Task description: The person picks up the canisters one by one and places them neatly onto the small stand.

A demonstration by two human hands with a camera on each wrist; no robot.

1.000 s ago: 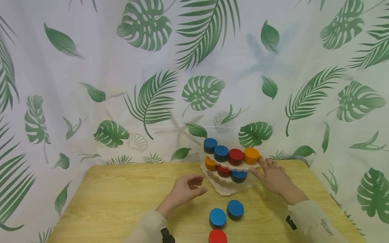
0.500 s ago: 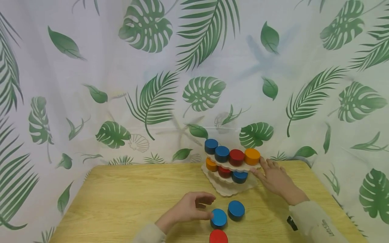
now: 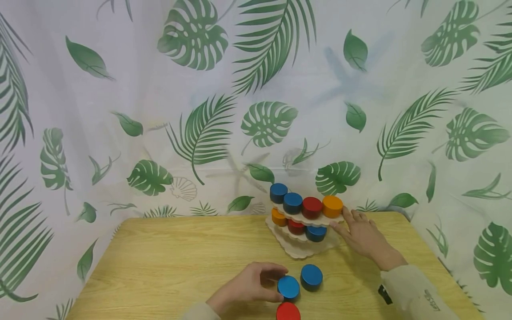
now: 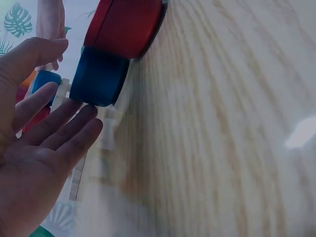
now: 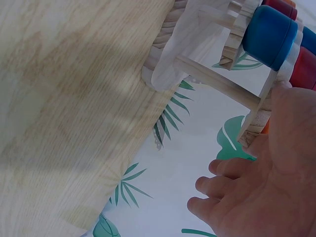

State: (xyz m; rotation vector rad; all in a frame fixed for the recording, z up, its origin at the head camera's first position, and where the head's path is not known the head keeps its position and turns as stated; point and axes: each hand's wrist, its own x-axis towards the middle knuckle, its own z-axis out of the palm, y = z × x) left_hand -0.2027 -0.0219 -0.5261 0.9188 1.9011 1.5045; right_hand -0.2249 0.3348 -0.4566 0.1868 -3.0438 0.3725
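Observation:
My left hand [image 3: 256, 284] is beside a blue round tin [image 3: 288, 287], thumb at its near side and fingers at its far side. In the left wrist view its fingers [image 4: 64, 133] are spread and fairly straight, fingertips right at the blue tin [image 4: 98, 76]. A red tin [image 3: 288, 312] sits just in front, a second blue tin [image 3: 311, 277] just behind to the right. My right hand [image 3: 362, 233] grips the right end of the top tier of a tiered wooden stand [image 3: 298, 252], thumb on the near edge. Blue, red and orange tins [image 3: 332, 206] fill that tier; others stand below.
The wooden table [image 3: 172, 253] ends at the back against a white cloth [image 3: 224, 80] printed with green leaves. Wooden posts [image 5: 217, 81] join the stand's tiers. The stand is at the table's back right.
My left hand has come forward and to the right from near the stand, down to the front blue tin. My right hand has stayed on the stand.

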